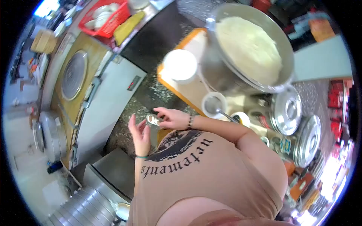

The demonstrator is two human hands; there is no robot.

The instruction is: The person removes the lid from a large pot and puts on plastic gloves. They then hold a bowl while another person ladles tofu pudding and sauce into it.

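On an orange-edged worktop [190, 92], a metal stockpot [213, 73] of pale contents [249, 49] spans one to two o'clock; a white round container [180, 64] (glaringly bright) sits at twelve. Near centre, the right hand [172, 119] curves, its grip unclear; at eight, the left hand [141, 137] has fingers apart. Between them: a small white object [152, 119], unidentifiable.

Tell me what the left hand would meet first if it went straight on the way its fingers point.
Going straight on, the left hand would probably meet the white panel with the small display, though depth is unclear from this single view.
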